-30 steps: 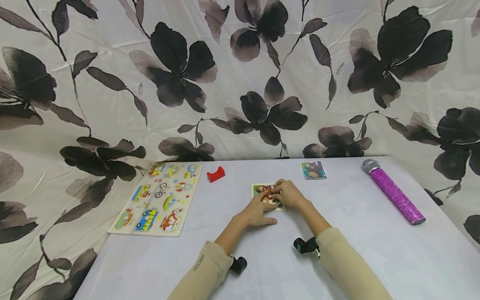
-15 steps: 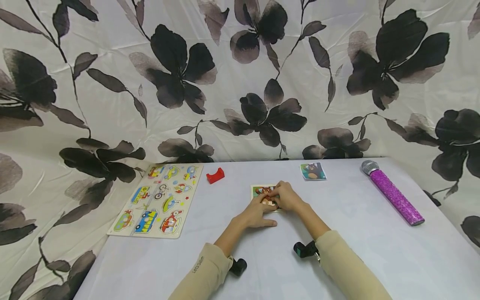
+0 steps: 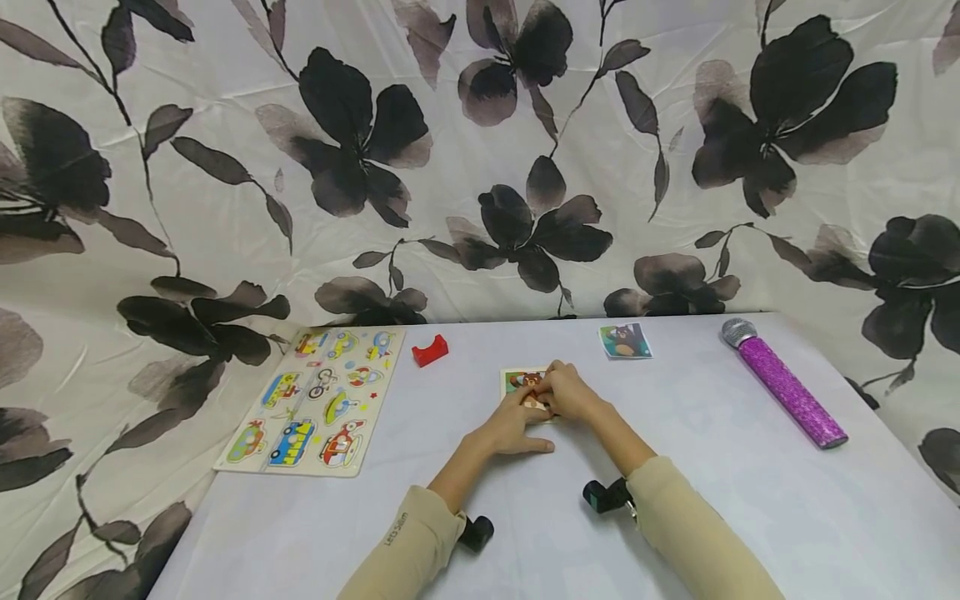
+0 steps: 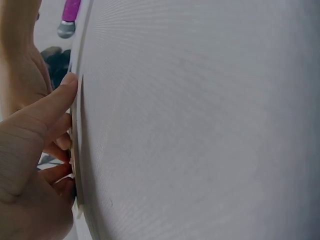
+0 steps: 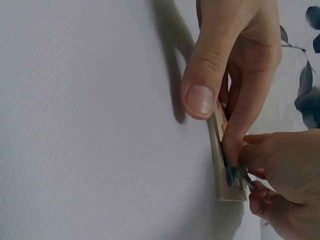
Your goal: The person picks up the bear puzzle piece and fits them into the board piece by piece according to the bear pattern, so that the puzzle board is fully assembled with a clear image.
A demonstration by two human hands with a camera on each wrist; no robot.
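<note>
In the middle of the table a small wooden picture puzzle [image 3: 513,380] with a brown bear lies flat, partly hidden under both hands. My left hand [image 3: 512,427] rests its fingertips on the puzzle's near part, its thumb stretched out to the right. My right hand [image 3: 572,392] bends over the puzzle's right side. Seen from the right wrist, the right thumb and a finger pinch a small dark-green puzzle piece [image 5: 234,177] at the board's end. That piece is tilted, and a left finger [image 5: 245,107] touches it.
A peg puzzle board [image 3: 318,400] with vehicle pictures lies at the left. Behind are a red notched block [image 3: 431,351] and a bear picture card [image 3: 626,342]. A pink glitter microphone [image 3: 793,392] lies at the right. A floral cloth [image 3: 450,150] hangs behind the table.
My right hand has shifted slightly left, over the puzzle's right side, and now covers the lower right corner that showed before. The left hand has stayed almost still.
</note>
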